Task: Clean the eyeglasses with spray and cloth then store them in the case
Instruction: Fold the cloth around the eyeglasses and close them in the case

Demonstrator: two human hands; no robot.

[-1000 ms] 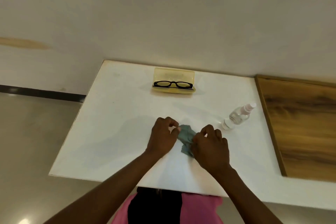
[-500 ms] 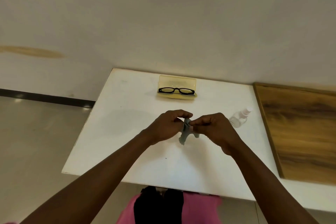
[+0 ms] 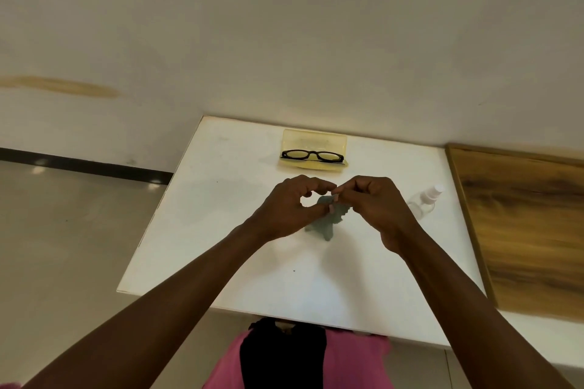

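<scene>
Black-framed eyeglasses (image 3: 312,156) lie in an open yellow translucent case (image 3: 314,139) at the far middle of the white table (image 3: 221,199). A small grey-green cloth (image 3: 325,224) hangs crumpled above the table's middle, pinched at its top by both hands. My left hand (image 3: 289,205) and my right hand (image 3: 376,202) meet fingertip to fingertip over the cloth, each gripping it. A clear spray bottle (image 3: 425,200) with a white cap lies on its side just right of my right hand, partly hidden by it.
A wooden board (image 3: 521,224) lies along the table's right side. A cream wall rises right behind the table. Bare floor lies to the left. A pink and black garment shows below the table's near edge.
Both hands lifted the cloth off the table and brought it up between pinched fingertips; it now dangles lower and more spread. The view shifted, so the table appears further right.
</scene>
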